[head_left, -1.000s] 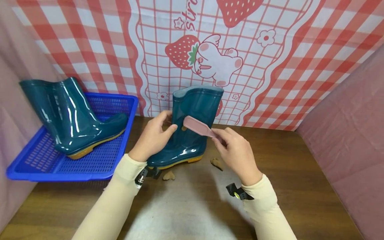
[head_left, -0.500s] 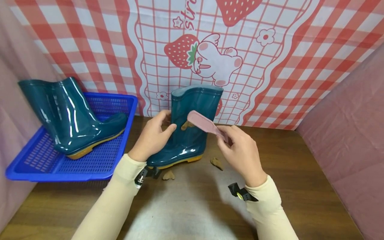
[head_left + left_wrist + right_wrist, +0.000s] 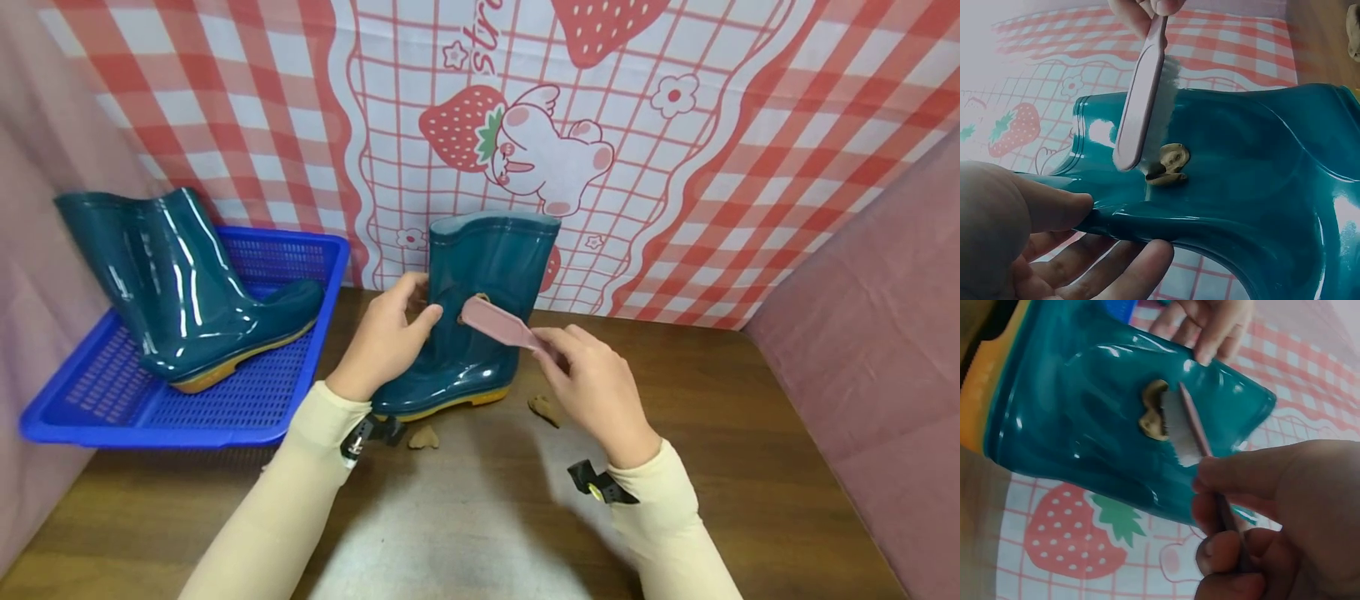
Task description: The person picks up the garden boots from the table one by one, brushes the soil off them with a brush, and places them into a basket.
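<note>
A dark green rain boot (image 3: pixel 491 260) with a yellow sole stands on the table, its toe to the left. My left hand (image 3: pixel 386 342) grips the edge of its shaft, thumb in front and fingers behind. In my right hand (image 3: pixel 596 387) is the handle of a pink brush (image 3: pixel 497 322) with pale bristles. Stuck to the side of the shaft is a brown, clay-like lump (image 3: pixel 1174 157), which the bristles meet in the left wrist view. The right wrist view shows the brush edge-on beside that lump (image 3: pixel 1152 417); in the head view the brush covers most of it.
At the left, a blue plastic basket (image 3: pixel 334 292) holds a second green boot (image 3: pixel 198 292), lying tilted. Two brown pieces, one (image 3: pixel 423 437) near the boot's toe and another (image 3: pixel 543 410) right of its heel, lie on the table. A strawberry-patterned cloth (image 3: pixel 660 192) hangs close behind.
The brush first moved up and right, uncovering the brown lump, then came back down and left over it. My left hand stays on the boot.
</note>
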`<state>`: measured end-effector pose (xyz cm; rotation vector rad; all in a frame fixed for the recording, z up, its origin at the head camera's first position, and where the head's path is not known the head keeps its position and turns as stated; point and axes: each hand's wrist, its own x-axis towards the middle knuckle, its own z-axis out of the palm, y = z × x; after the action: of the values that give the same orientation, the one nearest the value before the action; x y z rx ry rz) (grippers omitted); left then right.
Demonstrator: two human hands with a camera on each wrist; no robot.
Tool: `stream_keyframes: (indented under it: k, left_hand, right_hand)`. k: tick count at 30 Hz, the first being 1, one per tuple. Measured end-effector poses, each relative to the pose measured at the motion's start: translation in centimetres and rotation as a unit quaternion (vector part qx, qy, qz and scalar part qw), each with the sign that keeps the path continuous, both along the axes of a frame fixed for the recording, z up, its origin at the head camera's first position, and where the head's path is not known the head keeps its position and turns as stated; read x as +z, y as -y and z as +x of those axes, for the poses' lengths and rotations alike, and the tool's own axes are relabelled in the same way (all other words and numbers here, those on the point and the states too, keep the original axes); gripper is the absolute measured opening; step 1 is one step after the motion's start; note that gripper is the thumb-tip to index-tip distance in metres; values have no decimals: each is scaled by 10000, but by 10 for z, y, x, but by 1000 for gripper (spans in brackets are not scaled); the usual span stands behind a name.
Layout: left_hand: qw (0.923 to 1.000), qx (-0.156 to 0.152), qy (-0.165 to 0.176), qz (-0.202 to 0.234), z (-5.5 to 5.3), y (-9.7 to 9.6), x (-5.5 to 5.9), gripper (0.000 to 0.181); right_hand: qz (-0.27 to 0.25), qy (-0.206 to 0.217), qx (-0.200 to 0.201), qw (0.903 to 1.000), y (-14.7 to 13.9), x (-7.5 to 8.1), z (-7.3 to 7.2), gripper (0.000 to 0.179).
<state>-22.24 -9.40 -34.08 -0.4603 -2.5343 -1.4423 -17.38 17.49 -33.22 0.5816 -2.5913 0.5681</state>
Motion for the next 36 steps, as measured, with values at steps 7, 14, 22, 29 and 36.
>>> stream_keyframes:
  k: [7, 14, 22, 29, 36]
  left_hand:
    - [10000, 50, -55, -59, 0, -2, -1, 39]
    - [9995, -214, -129, -182, 2, -1, -3, 38]
    - [9997, -147, -69, -172, 0, -3, -2, 40]
    - [9999, -68, -52, -128, 0, -4, 0, 39]
    - [9993, -264, -154, -206, 2, -3, -1, 39]
  right_hand:
    - [37, 101, -125, 9999, -8, 6, 2, 23]
    - [-194, -243, 170, 9994, -1, -1, -4, 27]
    - [8, 235, -25, 9997, -6, 4, 1, 26]
    - [212, 425, -234, 9986, -15, 12, 5, 24]
    - [-181, -264, -17, 9995, -7, 7, 3, 26]
